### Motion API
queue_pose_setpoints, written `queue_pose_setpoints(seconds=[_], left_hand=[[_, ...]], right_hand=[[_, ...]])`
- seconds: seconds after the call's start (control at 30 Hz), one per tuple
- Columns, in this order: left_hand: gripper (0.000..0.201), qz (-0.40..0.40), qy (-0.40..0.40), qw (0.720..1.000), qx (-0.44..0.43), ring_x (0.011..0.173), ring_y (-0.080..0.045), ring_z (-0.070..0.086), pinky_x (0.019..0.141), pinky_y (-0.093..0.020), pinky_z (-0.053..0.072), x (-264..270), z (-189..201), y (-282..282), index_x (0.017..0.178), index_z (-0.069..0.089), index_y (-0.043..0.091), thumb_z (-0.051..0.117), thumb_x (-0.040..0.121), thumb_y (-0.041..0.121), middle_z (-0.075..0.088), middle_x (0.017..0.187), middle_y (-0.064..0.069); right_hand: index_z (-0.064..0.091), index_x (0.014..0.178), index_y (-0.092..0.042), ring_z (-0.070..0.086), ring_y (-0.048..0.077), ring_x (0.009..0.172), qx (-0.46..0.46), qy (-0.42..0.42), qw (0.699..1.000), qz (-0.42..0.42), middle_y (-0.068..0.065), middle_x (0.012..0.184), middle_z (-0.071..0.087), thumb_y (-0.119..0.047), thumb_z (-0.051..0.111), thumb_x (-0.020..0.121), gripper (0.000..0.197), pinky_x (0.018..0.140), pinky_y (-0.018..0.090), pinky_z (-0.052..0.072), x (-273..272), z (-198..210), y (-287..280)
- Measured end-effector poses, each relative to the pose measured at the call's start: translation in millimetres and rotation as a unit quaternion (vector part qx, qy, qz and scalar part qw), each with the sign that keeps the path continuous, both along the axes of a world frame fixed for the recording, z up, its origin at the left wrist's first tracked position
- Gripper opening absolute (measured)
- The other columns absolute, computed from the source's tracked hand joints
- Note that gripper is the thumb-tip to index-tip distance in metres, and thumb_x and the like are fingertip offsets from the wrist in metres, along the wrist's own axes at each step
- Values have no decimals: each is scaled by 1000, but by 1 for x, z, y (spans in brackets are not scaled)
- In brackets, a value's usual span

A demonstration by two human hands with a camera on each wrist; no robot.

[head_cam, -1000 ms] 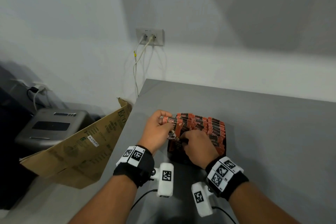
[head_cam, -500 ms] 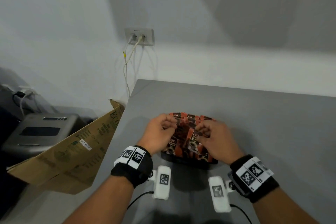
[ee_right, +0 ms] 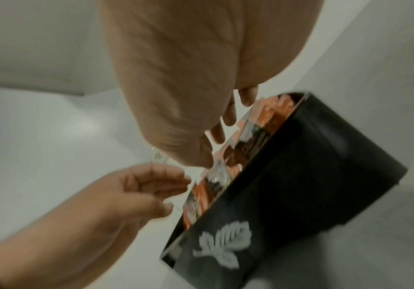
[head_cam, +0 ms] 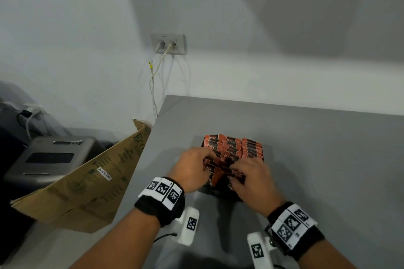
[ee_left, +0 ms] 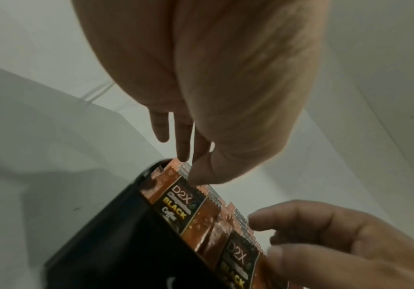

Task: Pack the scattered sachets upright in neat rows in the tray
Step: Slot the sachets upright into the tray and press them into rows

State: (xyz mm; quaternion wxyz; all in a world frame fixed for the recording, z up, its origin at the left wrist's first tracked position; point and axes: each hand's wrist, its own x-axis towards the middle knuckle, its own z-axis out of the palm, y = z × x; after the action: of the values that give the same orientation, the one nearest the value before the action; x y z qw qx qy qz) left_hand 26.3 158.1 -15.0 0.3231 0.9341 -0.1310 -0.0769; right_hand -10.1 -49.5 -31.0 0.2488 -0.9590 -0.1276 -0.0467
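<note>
Stood packed upright in rows, orange and black sachets (head_cam: 231,150), in a black tray (ee_right: 300,176) on the grey counter (head_cam: 317,148). Rested on the near sachets' tops, left hand (head_cam: 192,170) with thumb and fingertips bent down, touching them. Did the same just beside it, right hand (head_cam: 253,179); could not tell if either pinched one.

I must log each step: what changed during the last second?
The left hand let go of the raised orange-and-black coffee sachet; both hands, left and right hand, now press on the near row of sachets. The black tray remains on the grey table.
</note>
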Motion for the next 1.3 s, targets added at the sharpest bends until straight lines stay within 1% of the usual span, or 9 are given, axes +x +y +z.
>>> queue_pose_setpoints(seconds=[0.1,0.17,0.27,0.47,0.63,0.83,1.0,1.17,1.3], left_hand=[[58,-30,-6,999,23,126,-13,49,110,-35,42,4,4,1,129,58,27,64,75,7,57,134,8],[67,-65,-9,996,65,136,-13,39,117,-37,33,9,5,-2,136,51,30,67,73,11,48,144,10],[68,-111,-32,985,125,138,-13,34,121,-39,23,15,1,-9,136,48,33,74,74,26,42,147,10],[48,-136,-52,971,189,122,-15,42,111,-36,33,20,-8,-13,119,59,32,74,75,41,49,127,7],[45,-120,-58,973,186,112,-14,46,101,-31,35,21,-10,-12,110,59,30,75,72,47,51,118,9],[52,-116,-27,978,172,109,-14,44,93,-32,45,22,-12,-10,107,55,27,81,67,47,47,119,7],[56,-138,-7,973,187,106,-8,34,93,-32,48,24,-13,-8,108,53,25,86,65,41,42,122,6],[50,-135,-19,977,162,104,-7,35,89,-25,41,23,-17,-5,95,46,30,85,65,42,36,111,13],[46,-118,-33,981,148,102,-6,36,83,-23,40,21,-21,-3,96,51,24,83,67,41,40,111,11]], right_hand=[[57,132,-26,35,8,126,2,34,999,-34,-10,135,50,-25,74,81,54,116,39,30,2,9,-22],[44,143,-28,29,9,134,-41,82,996,-23,-9,146,39,-33,77,77,75,120,41,26,6,13,-34],[43,142,-29,31,12,134,-65,122,990,-1,-11,145,37,-41,80,73,79,119,40,30,14,14,-38],[52,123,-30,38,13,122,-123,98,987,16,-9,128,44,-44,80,73,59,107,30,38,20,9,-30],[49,119,-28,37,13,115,-141,72,987,18,-8,124,45,-49,80,73,59,103,28,41,21,3,-30],[48,120,-29,37,12,116,-131,75,988,22,-9,125,44,-52,82,69,65,101,30,45,19,-1,-33],[46,122,-29,36,13,116,-146,87,985,26,-8,125,42,-49,83,70,68,102,33,46,21,-2,-36],[45,122,-29,36,11,118,-133,66,989,16,-9,128,42,-44,84,70,67,100,29,46,18,-8,-36],[44,128,-27,34,11,123,-122,70,990,7,-10,132,39,-34,84,73,68,102,30,47,16,-10,-36]])
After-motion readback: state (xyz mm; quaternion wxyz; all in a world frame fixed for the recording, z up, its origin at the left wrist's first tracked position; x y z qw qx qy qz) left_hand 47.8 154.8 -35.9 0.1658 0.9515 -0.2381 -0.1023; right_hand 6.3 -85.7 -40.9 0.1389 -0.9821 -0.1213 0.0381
